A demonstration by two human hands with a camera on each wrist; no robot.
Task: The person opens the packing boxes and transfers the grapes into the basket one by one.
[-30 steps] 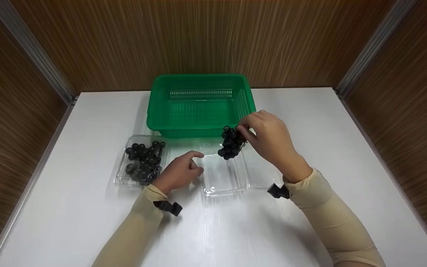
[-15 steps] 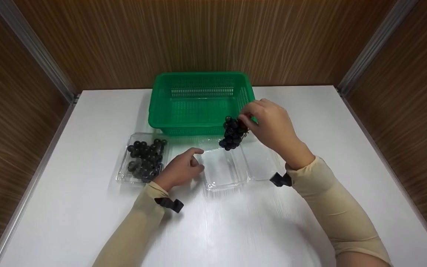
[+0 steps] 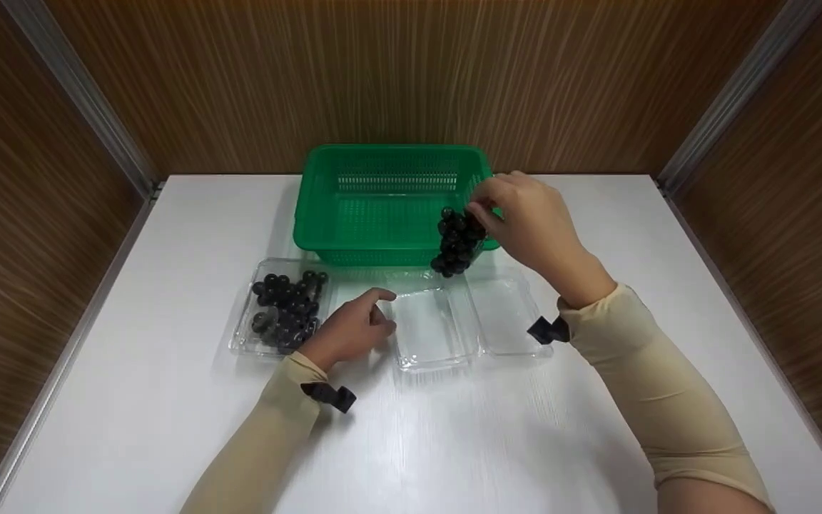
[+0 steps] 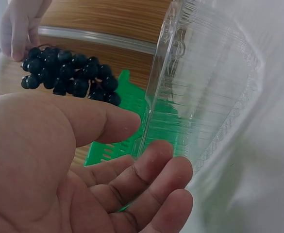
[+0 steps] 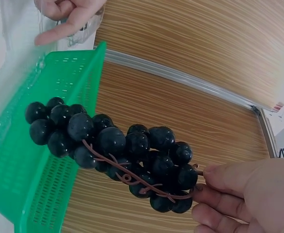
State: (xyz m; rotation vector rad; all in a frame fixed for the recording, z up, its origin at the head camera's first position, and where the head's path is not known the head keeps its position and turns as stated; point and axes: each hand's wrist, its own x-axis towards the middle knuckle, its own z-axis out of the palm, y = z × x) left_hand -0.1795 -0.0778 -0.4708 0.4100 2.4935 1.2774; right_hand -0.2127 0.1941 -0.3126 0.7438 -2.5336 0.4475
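Observation:
A bunch of dark grapes (image 3: 458, 243) hangs from my right hand (image 3: 531, 218), whose thumb and fingers pinch its brown stem (image 5: 132, 179) at one end. In the head view the bunch overlaps the front right corner of the green basket (image 3: 354, 255). My left hand (image 3: 354, 327) is beside the left edge of an open clear plastic box (image 3: 425, 330), its fingers relaxed and holding nothing. The left wrist view shows those fingertips (image 4: 161, 150) right at the box wall (image 4: 154, 82). The box's lid (image 3: 511, 314) lies folded out to the right.
A second clear box (image 3: 240, 335) with dark grapes (image 3: 286, 303) inside stands left of my left hand. The green basket sits at the back of the white table (image 3: 411, 442), close to the wood-patterned wall (image 3: 397, 71). Similar panels rise on both sides.
My right hand has lifted the grape bunch up and back, from over the clear box toward the basket's front right corner. The left hand has stayed nearly still beside the box.

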